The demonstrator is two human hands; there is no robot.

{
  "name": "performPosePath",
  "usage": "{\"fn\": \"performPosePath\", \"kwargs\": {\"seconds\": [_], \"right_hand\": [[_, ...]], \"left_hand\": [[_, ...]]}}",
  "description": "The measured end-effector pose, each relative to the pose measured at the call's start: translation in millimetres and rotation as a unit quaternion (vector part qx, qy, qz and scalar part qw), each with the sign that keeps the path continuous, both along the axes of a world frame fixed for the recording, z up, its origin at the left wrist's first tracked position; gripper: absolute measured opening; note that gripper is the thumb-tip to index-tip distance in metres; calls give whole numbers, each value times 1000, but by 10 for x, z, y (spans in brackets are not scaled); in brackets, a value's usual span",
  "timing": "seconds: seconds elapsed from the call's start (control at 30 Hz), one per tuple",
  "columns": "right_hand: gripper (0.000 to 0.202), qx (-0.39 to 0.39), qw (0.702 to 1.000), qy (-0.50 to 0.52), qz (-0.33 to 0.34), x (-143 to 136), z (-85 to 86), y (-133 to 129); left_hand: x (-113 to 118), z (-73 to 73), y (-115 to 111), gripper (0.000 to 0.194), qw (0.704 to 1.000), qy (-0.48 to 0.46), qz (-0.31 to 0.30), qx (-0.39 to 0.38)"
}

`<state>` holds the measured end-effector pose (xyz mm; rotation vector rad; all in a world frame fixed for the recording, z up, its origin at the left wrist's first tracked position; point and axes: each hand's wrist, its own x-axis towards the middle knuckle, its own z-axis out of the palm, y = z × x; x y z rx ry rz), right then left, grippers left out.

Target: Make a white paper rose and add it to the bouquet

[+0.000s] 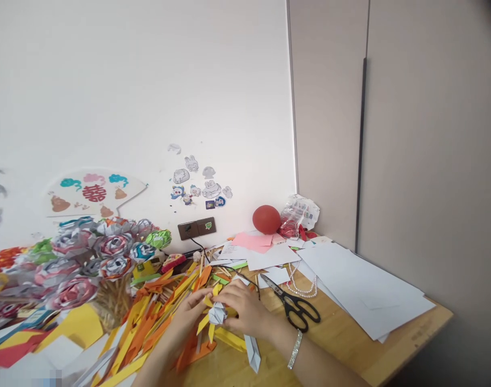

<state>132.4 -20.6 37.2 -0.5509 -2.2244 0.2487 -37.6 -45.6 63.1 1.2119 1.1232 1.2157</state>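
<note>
A paper flower (pixel 217 314) with a folded white centre and yellow pointed petals is between my two hands, low in the middle of the view. My left hand (pixel 194 307) grips its left side, fingers curled at the upper petals. From the right, my right hand (pixel 245 309) holds it with bent fingers; a sparkling bracelet is on that wrist. Just below my right hand lies a folded white paper strip (pixel 252 353). A folded yellow strip (pixel 230 339) rests on the table under the flower.
Black-handled scissors (pixel 296 309) lie right of my hands, near a bead string (pixel 300 287) and white sheets (pixel 362 285). Leftward are orange and yellow strips (pixel 149 317) and a bunch of paper roses (pixel 74 290). A red balloon (pixel 267 219) sits by the wall.
</note>
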Motion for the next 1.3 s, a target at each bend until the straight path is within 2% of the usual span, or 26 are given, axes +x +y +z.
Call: {"fn": "performPosePath", "kwargs": {"seconds": [0.13,0.23,0.37,0.57,0.73,0.93,1.03,1.13,1.23,1.3], "right_hand": [[39,29,1000,-2,12,-43,-43,12],[33,38,999,-5,13,-63,-42,0],[31,46,999,-7,7,-71,-32,-12],[31,66,997,-30,-5,-68,-56,-11],[54,34,999,-24,-18,-47,-25,-37],[41,36,999,-20,-25,-62,-34,-29],[48,31,999,-4,-6,-28,20,-46],[56,13,997,73,-7,79,172,-83],[32,-19,982,184,-41,184,320,-118],[19,-50,978,196,-40,190,345,-130]], "left_hand": [[-17,-21,14,18,999,30,-36,15],[-11,-36,25,14,998,48,-24,23],[-2,-67,54,16,998,52,-3,39],[-53,-189,126,23,999,10,-17,40],[-67,-230,149,23,999,-7,-8,53],[16,-206,126,22,997,-62,8,37],[13,-162,112,20,995,-90,2,33],[-41,-117,115,18,990,-127,7,57],[-94,-101,132,20,983,-162,41,73],[-101,-107,141,21,981,-174,45,76]]}}
